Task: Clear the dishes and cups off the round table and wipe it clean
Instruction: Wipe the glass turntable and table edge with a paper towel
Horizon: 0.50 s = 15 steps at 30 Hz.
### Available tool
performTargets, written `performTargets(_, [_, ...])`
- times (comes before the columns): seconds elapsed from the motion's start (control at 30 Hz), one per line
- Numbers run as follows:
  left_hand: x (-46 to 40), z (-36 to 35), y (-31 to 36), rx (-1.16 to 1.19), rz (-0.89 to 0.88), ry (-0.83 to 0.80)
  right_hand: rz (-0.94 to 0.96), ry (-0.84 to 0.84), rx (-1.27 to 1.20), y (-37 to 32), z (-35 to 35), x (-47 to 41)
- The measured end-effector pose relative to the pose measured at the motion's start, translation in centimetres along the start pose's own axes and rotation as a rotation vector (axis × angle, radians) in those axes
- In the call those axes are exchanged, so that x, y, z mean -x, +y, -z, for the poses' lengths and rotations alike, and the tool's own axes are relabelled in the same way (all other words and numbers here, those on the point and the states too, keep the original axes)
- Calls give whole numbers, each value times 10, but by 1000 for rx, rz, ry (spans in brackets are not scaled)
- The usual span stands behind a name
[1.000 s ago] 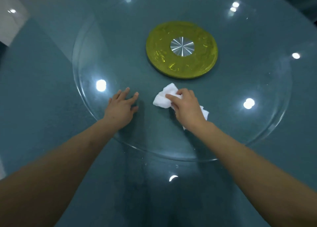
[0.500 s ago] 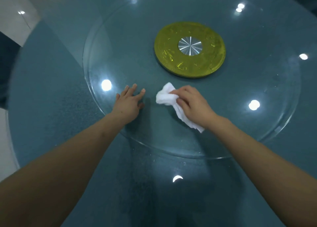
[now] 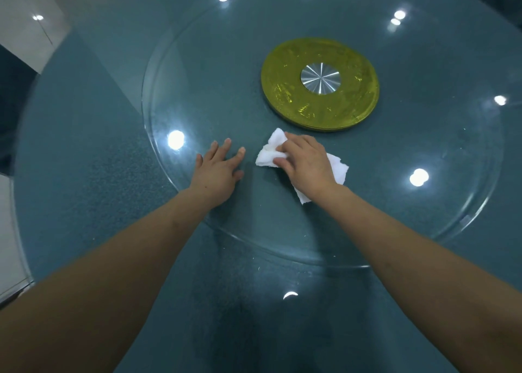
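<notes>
Right hand (image 3: 306,166) is sliding its bunched cloth (image 3: 269,154) leftward, now near the flat, empty left hand (image 3: 219,169) bracing the turntable (image 3: 180,186); cloth's long axis is running toward that near-left rim.

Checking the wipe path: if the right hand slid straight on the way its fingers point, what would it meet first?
The right hand, gripping the white cloth, points left toward the left hand, flat on the glass turntable. It would probably meet that hand's thumb side first.

No legible text, label, brand, number or sign anywhere in view
</notes>
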<state>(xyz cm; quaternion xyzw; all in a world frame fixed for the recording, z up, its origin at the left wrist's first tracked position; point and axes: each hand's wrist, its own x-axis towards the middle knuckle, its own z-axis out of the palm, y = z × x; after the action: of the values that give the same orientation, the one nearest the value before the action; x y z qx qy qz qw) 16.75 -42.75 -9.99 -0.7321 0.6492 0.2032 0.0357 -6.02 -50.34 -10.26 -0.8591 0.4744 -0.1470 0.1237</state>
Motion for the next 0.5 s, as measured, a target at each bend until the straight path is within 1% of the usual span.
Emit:
performTargets(0.1, [0, -2, -1, -5, 3, -5, -22, 60, -69, -4, -7, 7])
performTargets(0.2, [-1, -3, -1, -4, 0, 4, 74, 61, -90, -8, -11, 27])
performTargets(0.4, [2, -4, -3, 0, -2, -6, 360, -81, -203, -12, 1, 111])
performTargets(0.5, [2, -2, -3, 10, -3, -3, 480, -208, -253, -8, 14, 146])
